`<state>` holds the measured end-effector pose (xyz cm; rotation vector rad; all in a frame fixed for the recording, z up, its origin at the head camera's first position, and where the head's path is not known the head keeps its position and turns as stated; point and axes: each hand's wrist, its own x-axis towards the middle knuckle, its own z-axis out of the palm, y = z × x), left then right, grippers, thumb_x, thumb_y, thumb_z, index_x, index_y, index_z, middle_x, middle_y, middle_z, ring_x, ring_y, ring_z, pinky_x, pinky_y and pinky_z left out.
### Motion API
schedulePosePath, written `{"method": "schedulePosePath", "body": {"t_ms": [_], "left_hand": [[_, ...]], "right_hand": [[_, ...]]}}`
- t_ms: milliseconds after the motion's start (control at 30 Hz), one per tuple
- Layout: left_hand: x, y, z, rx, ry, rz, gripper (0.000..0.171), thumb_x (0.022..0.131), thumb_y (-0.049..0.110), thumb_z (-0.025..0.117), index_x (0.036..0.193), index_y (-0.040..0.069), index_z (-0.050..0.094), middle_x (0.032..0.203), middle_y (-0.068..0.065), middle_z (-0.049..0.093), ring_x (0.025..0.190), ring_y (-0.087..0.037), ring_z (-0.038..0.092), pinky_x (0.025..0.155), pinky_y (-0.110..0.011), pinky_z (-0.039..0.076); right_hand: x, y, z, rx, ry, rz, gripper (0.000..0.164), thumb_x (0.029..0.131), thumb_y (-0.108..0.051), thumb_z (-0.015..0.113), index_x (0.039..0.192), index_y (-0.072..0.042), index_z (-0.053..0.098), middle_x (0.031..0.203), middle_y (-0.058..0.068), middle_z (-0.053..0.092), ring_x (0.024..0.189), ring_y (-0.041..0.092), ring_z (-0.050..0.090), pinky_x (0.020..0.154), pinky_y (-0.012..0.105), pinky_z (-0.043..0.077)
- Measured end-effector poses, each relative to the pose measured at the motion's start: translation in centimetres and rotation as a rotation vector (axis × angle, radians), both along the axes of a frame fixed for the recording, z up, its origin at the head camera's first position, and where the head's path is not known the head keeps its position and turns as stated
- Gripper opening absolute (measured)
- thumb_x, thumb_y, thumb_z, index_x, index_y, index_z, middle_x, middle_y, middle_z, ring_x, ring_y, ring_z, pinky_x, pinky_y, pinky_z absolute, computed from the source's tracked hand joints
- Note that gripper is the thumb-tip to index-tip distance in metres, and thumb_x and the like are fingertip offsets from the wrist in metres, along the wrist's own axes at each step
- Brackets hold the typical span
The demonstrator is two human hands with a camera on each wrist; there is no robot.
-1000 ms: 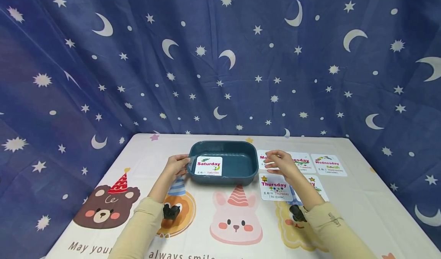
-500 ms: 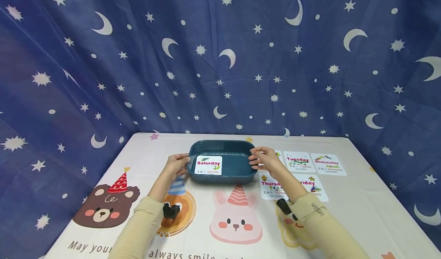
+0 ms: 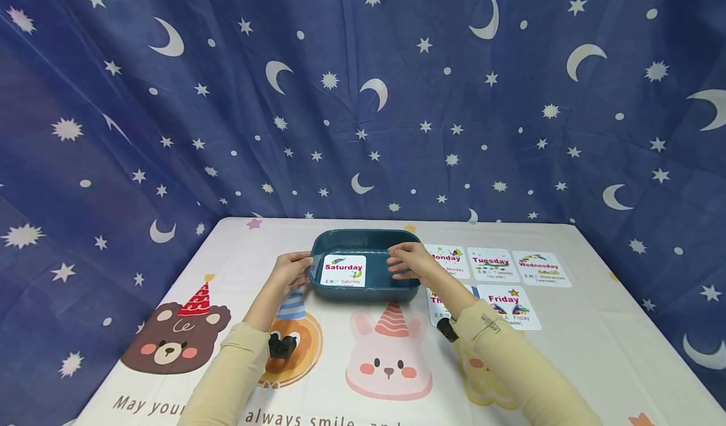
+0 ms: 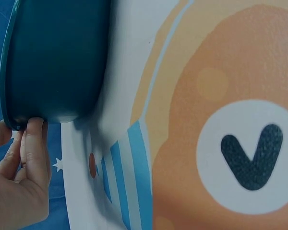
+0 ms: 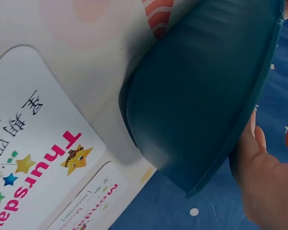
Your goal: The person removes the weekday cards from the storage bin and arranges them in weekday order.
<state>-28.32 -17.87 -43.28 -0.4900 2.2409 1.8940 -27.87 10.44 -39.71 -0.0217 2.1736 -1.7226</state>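
Note:
A dark teal oblong basin (image 3: pixel 363 294) stands at the middle of the table. Inside, toward its left end, lies a white Saturday card (image 3: pixel 343 271). My left hand (image 3: pixel 290 271) pinches the left end of the basin; in the left wrist view, its fingertips (image 4: pixel 35 125) meet the outer wall by the rim. Over the right part of the basin reaches my right hand (image 3: pixel 413 263), its fingers loosely extended and nothing seen between them. In the right wrist view, the basin's wall (image 5: pixel 197 96) hides part of that hand's fingers.
To the right, Monday (image 3: pixel 450 263), Tuesday (image 3: pixel 491 266) and Wednesday (image 3: pixel 540 270) cards form a back row. Thursday (image 3: pixel 438 310), partly under my right forearm, and Friday (image 3: pixel 508 308) lie in front. The printed tablecloth (image 3: pixel 391 356) meets a starry blue curtain (image 3: pixel 317 180) behind.
My right hand has moved left, from above the Monday card across the basin's right rim to over its inside. The left hand stays at the left end.

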Motion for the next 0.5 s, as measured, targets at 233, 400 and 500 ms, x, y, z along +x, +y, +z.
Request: {"method": "schedulePosePath", "body": {"t_ms": [233, 400, 500], "left_hand": [[0.1, 0.1, 0.2, -0.014, -0.013, 0.002, 0.038, 0.095, 0.012, 0.053, 0.132, 0.001, 0.052, 0.121, -0.020, 0.057, 0.075, -0.009, 0.058, 0.064, -0.020, 0.053], [0.1, 0.0, 0.2, -0.017, -0.010, 0.005, 0.037, 0.095, 0.011, 0.054, 0.131, 0.001, 0.052, 0.119, -0.020, 0.058, 0.072, -0.008, 0.057, 0.068, -0.023, 0.055], [0.1, 0.0, 0.2, -0.009, -0.005, 0.001, 0.037, 0.095, 0.011, 0.054, 0.131, 0.000, 0.053, 0.115, -0.019, 0.059, 0.073, -0.009, 0.058, 0.064, -0.021, 0.054]], "right_hand": [[-0.6, -1.2, -0.2, 0.025, -0.039, 0.030, 0.041, 0.098, -0.017, 0.049, 0.131, 0.007, 0.046, 0.124, 0.029, 0.055, 0.101, 0.032, 0.065, 0.075, 0.033, 0.057], [-1.0, -2.2, -0.7, 0.007, -0.092, 0.049, 0.041, 0.098, -0.016, 0.049, 0.132, 0.007, 0.045, 0.124, 0.029, 0.055, 0.109, 0.037, 0.061, 0.080, 0.038, 0.056], [-1.2, -2.8, -1.0, 0.011, -0.122, 0.040, 0.042, 0.098, -0.016, 0.048, 0.132, 0.007, 0.044, 0.122, 0.027, 0.056, 0.107, 0.036, 0.061, 0.081, 0.038, 0.056]]}}
